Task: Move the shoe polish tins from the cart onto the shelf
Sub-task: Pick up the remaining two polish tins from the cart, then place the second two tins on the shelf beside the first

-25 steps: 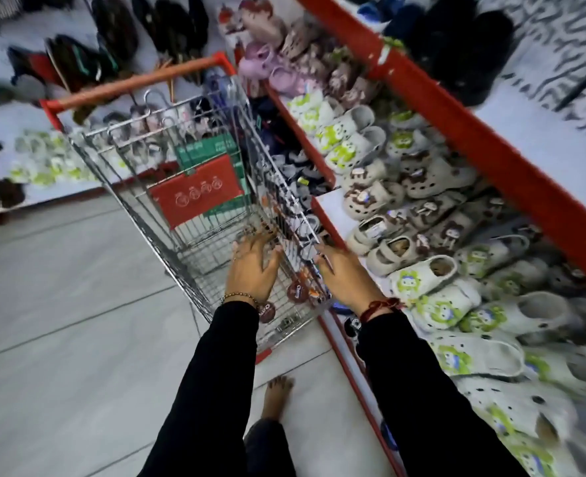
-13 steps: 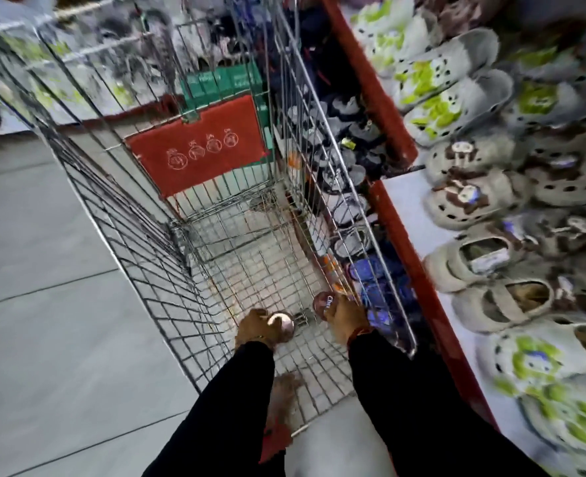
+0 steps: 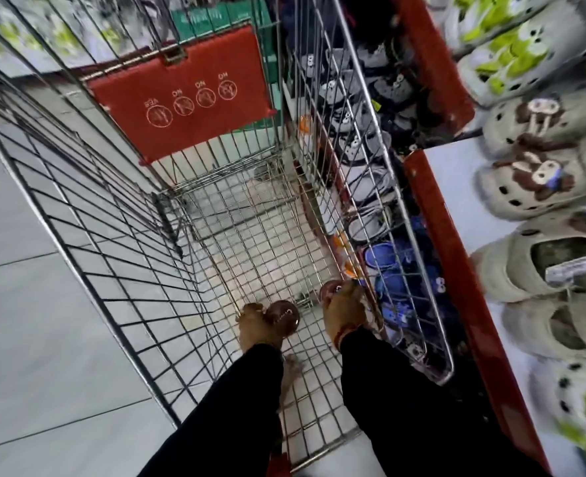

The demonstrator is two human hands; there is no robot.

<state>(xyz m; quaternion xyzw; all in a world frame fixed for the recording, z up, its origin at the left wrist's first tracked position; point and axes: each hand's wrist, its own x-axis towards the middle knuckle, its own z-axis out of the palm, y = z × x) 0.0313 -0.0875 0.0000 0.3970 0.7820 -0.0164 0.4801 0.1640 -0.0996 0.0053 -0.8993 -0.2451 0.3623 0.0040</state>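
The shelf point(image 3: 453, 215), red-edged along the cart's right side, is crowded with clogs point(image 3: 539, 180); no polish tin can be made out on it. The cart point(image 3: 405, 215) floor looks otherwise cleared. One tin point(image 3: 283, 313) is gripped by the left hand point(image 3: 255, 327) near the basket's near end, another tin point(image 3: 330, 290) by the right hand point(image 3: 345, 313) beside the right wall. Both transfers remain, judging from this.
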